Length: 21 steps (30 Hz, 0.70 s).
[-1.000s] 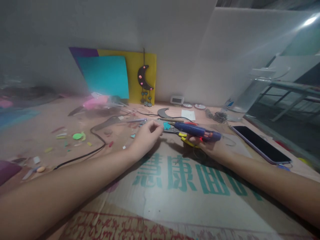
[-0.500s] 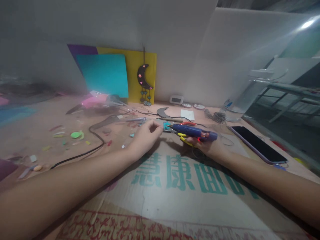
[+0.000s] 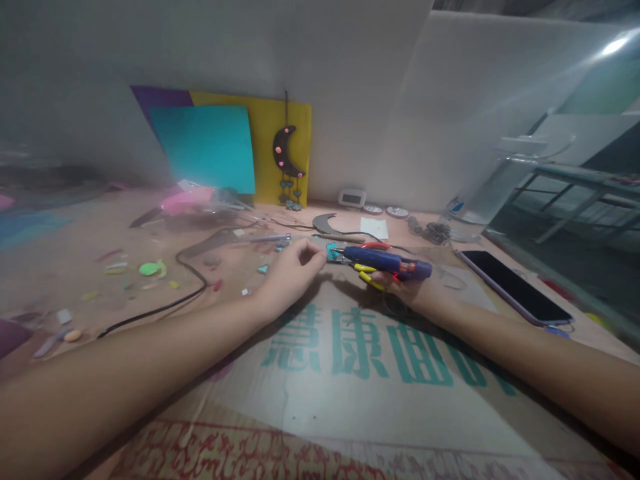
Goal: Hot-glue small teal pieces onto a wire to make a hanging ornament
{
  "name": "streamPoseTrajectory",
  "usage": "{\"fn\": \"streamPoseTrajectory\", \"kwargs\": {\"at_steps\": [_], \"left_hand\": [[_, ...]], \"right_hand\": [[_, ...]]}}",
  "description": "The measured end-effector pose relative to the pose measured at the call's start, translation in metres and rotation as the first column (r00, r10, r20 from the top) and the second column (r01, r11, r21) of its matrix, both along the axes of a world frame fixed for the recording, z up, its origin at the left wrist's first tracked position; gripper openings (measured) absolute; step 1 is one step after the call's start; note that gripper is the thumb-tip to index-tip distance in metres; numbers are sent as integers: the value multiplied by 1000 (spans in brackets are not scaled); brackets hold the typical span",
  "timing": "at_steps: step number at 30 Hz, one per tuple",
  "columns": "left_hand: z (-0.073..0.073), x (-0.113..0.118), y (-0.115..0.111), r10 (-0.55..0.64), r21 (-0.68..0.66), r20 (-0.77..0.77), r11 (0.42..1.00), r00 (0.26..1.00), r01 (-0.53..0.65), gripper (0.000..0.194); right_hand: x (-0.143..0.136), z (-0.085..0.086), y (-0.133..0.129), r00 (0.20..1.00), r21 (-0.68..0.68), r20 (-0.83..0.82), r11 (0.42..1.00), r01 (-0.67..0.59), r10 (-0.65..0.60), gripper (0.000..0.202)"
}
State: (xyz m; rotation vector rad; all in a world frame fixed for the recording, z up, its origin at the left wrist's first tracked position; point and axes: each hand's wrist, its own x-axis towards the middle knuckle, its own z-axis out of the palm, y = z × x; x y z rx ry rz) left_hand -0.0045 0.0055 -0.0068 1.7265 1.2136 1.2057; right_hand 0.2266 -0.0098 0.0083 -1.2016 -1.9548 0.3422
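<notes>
Head view has a small turquoise piece (image 3: 332,251) near the middle of the scene, just right of the bare left hand (image 3: 296,272), whose thumb and forefinger are drawn narrow and appear to pinch it by its left edge. The bare right hand (image 3: 411,290) is wrapped around the grip of a dark blue plastic glue gun (image 3: 375,259), a small red light (image 3: 395,276) glowing by its fingers, with the slim metal nozzle (image 3: 339,251) pointing left and ending at the turquoise piece or just beside it; contact cannot be told. The piece looks very light, its material too small to make out, so it would probably shift or turn under a push; a gentle pinch at the left rim, away from the nozzle, seems the right hold. The glue gun should feel stiff and fairly light but long at the front, best held by its grip, with fingers well off the metal, which is likely hot. Yellow tool handles (image 3: 371,280) and a curved red handle (image 3: 375,247) show close around the gun; whether the right hand touches the yellow ones is unclear. Nearer lies a printed brown cardboard sheet (image 3: 310,403), farther off a flat grey crescent (image 3: 325,224), and to the right a dark-screened phone (image 3: 515,287).
</notes>
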Motion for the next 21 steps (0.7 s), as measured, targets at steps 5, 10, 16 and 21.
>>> {"fn": "streamPoseTrajectory", "kwargs": {"at_steps": [5, 10, 16, 21], "left_hand": [[1, 1, -1, -8, -3, 5, 1000, 1000, 8, 17], [3, 2, -3, -15, -7, 0, 1000, 1000, 15, 16], [2, 2, -2, -20, -3, -6, 1000, 1000, 20, 17], [3, 1, -2, -18, -4, -9, 1000, 1000, 18, 16]], "right_hand": [[0, -1, 1, 1000, 22, 16, 1000, 22, -23, 34], [1, 1, 1, 999, 27, 10, 999, -32, 32, 31], [2, -2, 4, 1000, 46, 16, 999, -25, 25, 30], [2, -3, 3, 999, 27, 37, 1000, -4, 3, 33]]}}
